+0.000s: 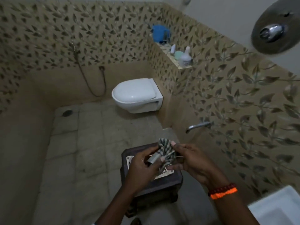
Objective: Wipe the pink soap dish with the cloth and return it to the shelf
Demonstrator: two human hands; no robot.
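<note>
While hands (164, 161) grip it, striped cloth (167, 151) bunches, crumpled.

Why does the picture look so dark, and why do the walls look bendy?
In the head view the room is dim, so colours look muddy. The wide lens bends the tiled wall and the floor. The metal knob at top right looks smeared and shows a small glare spot. The hands and striped cloth look soft, not sharp.
</note>
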